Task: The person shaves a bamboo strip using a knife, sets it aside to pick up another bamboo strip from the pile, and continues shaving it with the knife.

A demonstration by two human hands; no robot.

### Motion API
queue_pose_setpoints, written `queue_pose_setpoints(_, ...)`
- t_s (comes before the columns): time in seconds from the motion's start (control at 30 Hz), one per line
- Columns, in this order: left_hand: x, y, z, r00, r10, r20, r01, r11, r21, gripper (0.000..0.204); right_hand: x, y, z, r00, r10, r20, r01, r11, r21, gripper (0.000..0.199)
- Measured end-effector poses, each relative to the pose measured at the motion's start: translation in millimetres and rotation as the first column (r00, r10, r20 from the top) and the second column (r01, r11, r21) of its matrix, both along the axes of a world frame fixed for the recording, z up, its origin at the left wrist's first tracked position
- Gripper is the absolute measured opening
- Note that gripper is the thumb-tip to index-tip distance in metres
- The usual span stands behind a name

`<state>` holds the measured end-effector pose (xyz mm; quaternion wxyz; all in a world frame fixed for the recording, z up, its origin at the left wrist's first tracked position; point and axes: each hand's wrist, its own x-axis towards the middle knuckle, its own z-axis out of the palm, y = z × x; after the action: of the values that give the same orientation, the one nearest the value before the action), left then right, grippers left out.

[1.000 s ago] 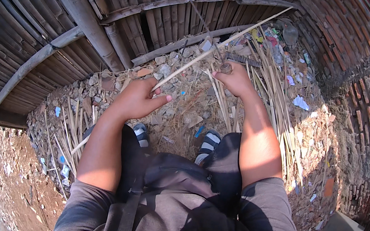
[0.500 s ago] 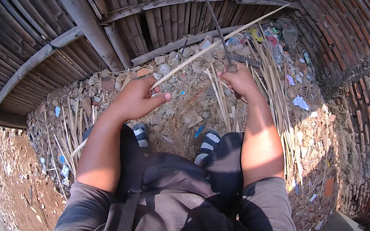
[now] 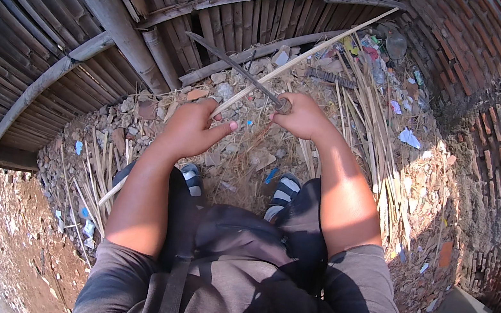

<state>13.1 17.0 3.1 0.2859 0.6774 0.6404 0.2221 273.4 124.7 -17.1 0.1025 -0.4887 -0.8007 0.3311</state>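
My left hand (image 3: 193,128) is closed around a long pale bamboo strip (image 3: 318,48), with the thumb stretched along toward the right. From that hand the strip runs far and to the right, up to the bamboo wall; its other end shows behind my left forearm. My right hand (image 3: 301,117) grips the handle of a long knife (image 3: 236,65), its dark narrow blade pointing far left. The blade crosses the strip a little beyond my hands; whether they touch I cannot tell.
Several bamboo strips (image 3: 380,156) lie on the rubble to the right, and another bunch (image 3: 88,178) to the left. A bamboo slat wall (image 3: 156,6) rises ahead, a brick wall (image 3: 492,141) at right. My sandalled feet (image 3: 284,194) stand between scattered litter and stones.
My right hand has moved left and a little nearer, and the knife blade has swung left across the strip. The left hand has shifted slightly, still holding the strip.
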Motion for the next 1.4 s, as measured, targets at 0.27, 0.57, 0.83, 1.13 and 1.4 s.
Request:
queue_pose_setpoints(0.27,9,1,2,0.999,-0.037,-0.02,0.038,0.998,0.049,0.054,10,7,3,0.995,0.054,0.082,-0.066,0.985,0.157,0.044)
queue_pose_setpoints(0.57,8,-4,3,0.999,-0.038,-0.034,0.037,0.999,-0.025,0.056,-15,-16,16,0.992,0.034,0.123,-0.054,0.985,0.166,0.043)
queue_pose_setpoints(0.83,1,-2,4,0.996,-0.063,-0.07,0.062,0.998,-0.014,0.057,20,18,-2,0.98,-0.201,0.011,0.2,0.979,0.026,0.048)
queue_pose_setpoints(1.13,-3,-4,2,0.994,-0.081,-0.069,0.078,0.996,-0.051,0.058,32,34,-28,0.999,-0.053,0.003,0.052,0.99,0.13,0.043)
queue_pose_setpoints(1.4,-2,1,4,0.988,-0.104,-0.117,0.094,0.992,-0.09,0.058,24,12,-19,0.975,-0.222,0.018,0.221,0.974,0.052,0.052)
